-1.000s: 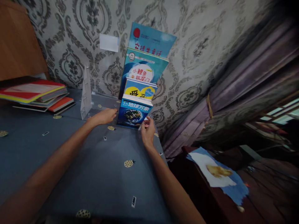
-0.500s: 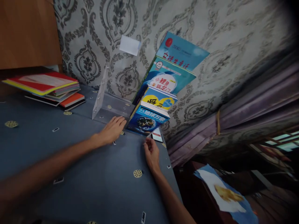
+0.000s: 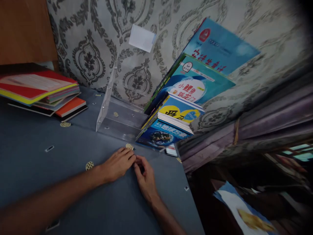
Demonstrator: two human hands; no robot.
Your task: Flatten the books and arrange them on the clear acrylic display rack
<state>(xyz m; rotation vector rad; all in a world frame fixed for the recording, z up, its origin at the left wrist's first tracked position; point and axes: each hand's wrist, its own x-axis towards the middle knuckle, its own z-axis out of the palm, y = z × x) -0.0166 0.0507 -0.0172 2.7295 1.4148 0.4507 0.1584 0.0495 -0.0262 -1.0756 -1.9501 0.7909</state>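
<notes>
My left hand (image 3: 120, 164) lies over the blue patterned tablecloth (image 3: 102, 202), its fingers bent and close together. Touching its fingertips is my right hand (image 3: 146, 178), with curled fingers; whether anything small is between them is hidden. Beyond the hands stands a clear acrylic rack (image 3: 105, 109). Several books lean upright in its right part: a blue book with a globe (image 3: 162, 133) in front, a blue and yellow book (image 3: 179, 111), a teal book (image 3: 198, 81) and a taller blue book (image 3: 220, 45) behind.
A stack of books and folders (image 3: 36, 85) lies at the left. A phone (image 3: 171, 150) rests right of the rack by the table's edge. Patterned wallpaper (image 3: 90, 58) with a white card (image 3: 141, 37) is behind; a purple curtain (image 3: 264, 120) hangs at the right.
My left hand has moved away from the rack's front, and my right hand has come left from near the phone. The hands now meet. The view has shifted closer to the books.
</notes>
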